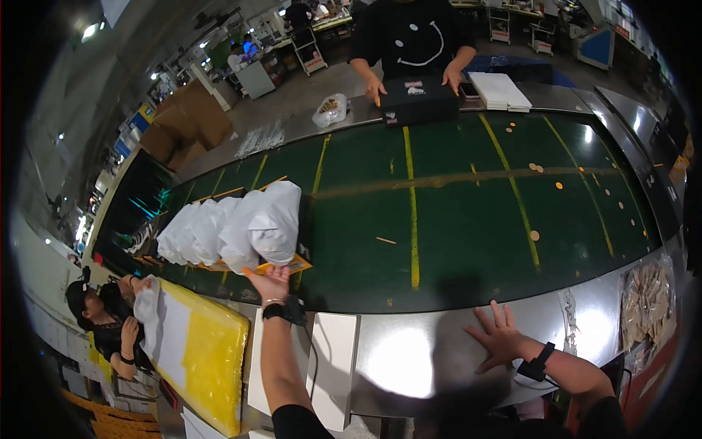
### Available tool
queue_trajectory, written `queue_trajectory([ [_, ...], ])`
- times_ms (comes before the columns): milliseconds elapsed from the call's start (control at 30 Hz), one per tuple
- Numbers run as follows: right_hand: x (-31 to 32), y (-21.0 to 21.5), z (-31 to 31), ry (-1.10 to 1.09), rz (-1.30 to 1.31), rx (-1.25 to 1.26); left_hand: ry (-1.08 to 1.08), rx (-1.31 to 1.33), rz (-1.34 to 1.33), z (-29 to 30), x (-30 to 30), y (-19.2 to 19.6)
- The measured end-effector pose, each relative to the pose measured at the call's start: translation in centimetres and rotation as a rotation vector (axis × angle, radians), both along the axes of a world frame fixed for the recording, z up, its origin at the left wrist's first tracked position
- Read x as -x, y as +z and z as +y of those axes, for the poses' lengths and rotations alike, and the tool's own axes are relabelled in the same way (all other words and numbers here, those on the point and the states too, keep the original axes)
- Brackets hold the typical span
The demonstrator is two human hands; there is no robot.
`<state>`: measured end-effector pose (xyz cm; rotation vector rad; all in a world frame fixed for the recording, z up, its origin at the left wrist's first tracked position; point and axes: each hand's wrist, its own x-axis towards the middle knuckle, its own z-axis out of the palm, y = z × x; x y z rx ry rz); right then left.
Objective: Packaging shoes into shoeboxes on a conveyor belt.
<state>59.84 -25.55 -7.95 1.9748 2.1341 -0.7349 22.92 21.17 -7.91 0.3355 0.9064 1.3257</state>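
White bags | touching left hand, seemingly gripping | right hand flat, open

Open green belt lies ahead; white bags block the left, a black box the far edge.

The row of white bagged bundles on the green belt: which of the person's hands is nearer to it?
Left. The left hand touches the orange card under the white bagged bundles; the right hand lies flat on the steel edge, far right of them.
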Motion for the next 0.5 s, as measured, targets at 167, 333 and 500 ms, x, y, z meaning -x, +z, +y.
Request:
queue_trajectory([
  [167,0.3,-1.3,-0.1,0.018,-0.001,-0.049,0.054,0.04,-0.223,-7.6,-8.8,1.3],
  [333,0.1,-2.2,-0.2,0.041,0.018,-0.081,-0.146,0.007,-0.279,-16.7,-14.5,4.0],
  [500,-2.0,-2.2,1.0,-0.235,0.619,-0.206,-0.344,0.086,-0.221,-26.3,-17.8,5.8],
])
